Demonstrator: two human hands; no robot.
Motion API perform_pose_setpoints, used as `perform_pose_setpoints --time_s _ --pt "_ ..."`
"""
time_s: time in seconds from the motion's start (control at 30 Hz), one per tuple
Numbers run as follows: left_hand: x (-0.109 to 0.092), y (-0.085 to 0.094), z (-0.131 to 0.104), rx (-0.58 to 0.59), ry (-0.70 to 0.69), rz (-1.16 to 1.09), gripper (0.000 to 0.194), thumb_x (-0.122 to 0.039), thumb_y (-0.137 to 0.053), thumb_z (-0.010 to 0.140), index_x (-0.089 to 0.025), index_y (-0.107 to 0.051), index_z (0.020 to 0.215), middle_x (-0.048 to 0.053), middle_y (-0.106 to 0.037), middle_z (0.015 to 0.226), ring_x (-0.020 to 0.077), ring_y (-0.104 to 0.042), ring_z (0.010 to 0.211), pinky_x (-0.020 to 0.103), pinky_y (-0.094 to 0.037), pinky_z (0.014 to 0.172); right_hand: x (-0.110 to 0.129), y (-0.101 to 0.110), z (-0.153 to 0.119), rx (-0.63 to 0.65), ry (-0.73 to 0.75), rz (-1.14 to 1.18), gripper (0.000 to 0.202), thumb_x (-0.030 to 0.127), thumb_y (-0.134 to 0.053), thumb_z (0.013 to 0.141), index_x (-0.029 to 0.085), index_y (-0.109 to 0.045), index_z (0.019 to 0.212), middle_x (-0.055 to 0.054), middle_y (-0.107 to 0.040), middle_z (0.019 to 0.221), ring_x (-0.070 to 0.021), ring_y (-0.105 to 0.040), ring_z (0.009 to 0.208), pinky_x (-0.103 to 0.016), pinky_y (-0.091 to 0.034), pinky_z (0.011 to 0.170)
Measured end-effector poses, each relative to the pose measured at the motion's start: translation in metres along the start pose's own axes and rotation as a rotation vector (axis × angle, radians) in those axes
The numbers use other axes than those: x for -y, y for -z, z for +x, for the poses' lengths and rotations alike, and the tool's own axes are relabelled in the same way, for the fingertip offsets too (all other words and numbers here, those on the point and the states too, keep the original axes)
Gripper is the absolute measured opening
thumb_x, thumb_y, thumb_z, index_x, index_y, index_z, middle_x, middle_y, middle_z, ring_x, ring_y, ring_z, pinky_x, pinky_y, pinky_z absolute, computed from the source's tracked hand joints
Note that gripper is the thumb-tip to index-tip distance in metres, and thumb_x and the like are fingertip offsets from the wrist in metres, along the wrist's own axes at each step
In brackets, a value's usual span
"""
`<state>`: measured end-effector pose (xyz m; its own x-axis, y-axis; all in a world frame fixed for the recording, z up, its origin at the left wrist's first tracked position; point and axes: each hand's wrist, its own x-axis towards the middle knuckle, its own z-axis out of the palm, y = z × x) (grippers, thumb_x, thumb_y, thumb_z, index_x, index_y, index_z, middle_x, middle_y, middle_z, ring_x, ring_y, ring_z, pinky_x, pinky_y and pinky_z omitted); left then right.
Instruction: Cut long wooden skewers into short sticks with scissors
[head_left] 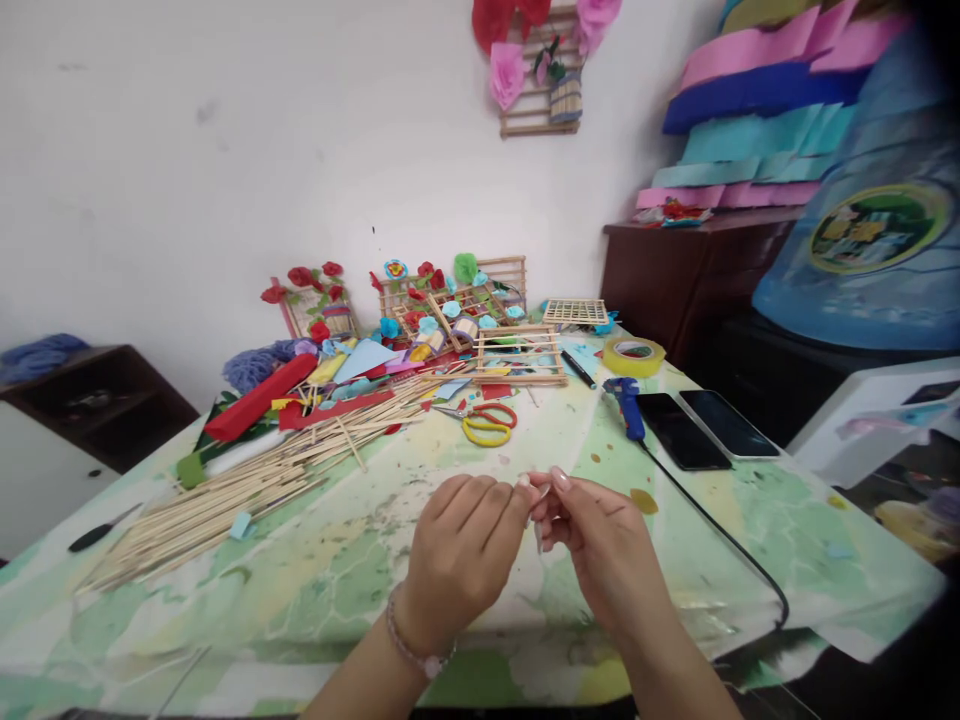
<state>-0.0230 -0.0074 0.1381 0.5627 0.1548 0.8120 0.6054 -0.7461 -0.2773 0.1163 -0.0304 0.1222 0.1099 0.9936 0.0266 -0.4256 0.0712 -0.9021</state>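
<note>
Above the front middle of the table, my left hand (466, 545) is closed with its back turned up, a beaded bracelet on its wrist. Its thumb and forefinger meet the fingertips of my right hand (600, 520), which is closed in a pinch. A small pale strip (538, 538) hangs below the touching fingertips; its kind is unclear, and most of it is hidden by the fingers. Beyond the hands lie scissors (487, 425) with red and yellow handles. A blue glue gun (624, 408) rests to the right, its black cord running toward the table's front edge.
Thin wooden sticks (247, 500) are heaped at the left, near a black-handled tool (94, 538). Two phones (682, 430), yellow tape (634, 355) and a black pen (579, 369) lie at the right. Stick frames (521, 380) and paper flowers (427, 325) stand along the wall.
</note>
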Motion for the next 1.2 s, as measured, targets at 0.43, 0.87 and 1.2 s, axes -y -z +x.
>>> perform_pose_setpoints --time_s 0.43,0.87,1.2 --pt "0.020 -0.036 0.021 0.226 -0.610 -0.062 0.022 -0.009 -0.044 0.084 -0.013 -0.060 0.069 0.004 -0.058 0.062 0.0140 -0.050 0.058 0.031 -0.037 0.058 -0.026 0.040 0.028 0.068 -0.223 -0.532 0.038 0.051 -0.047 0.072 0.022 -0.029 0.054 0.009 -0.023 0.042 -0.0060 -0.019 0.038 -0.022 -0.015 0.037" --pt "0.010 -0.070 0.009 0.164 -0.612 -0.231 0.021 -0.008 -0.047 0.081 -0.012 -0.061 0.067 0.003 -0.056 0.061 0.0130 -0.049 0.057 0.029 -0.033 0.055 -0.065 0.086 0.026 -0.136 0.179 -0.942 0.023 0.041 -0.043 0.077 0.025 -0.054 0.064 -0.009 -0.064 0.066 -0.0239 -0.060 0.066 -0.036 -0.048 0.063" --pt "0.013 -0.084 -0.017 0.201 -0.559 -0.268 0.014 -0.009 -0.051 0.080 -0.008 -0.062 0.070 0.003 -0.054 0.061 0.0132 -0.050 0.056 0.028 -0.031 0.053 -0.057 0.075 0.020 -0.016 0.027 -1.165 0.022 0.033 -0.044 0.092 0.019 -0.061 0.096 -0.007 -0.062 0.100 -0.0138 -0.059 0.082 -0.031 -0.051 0.074"
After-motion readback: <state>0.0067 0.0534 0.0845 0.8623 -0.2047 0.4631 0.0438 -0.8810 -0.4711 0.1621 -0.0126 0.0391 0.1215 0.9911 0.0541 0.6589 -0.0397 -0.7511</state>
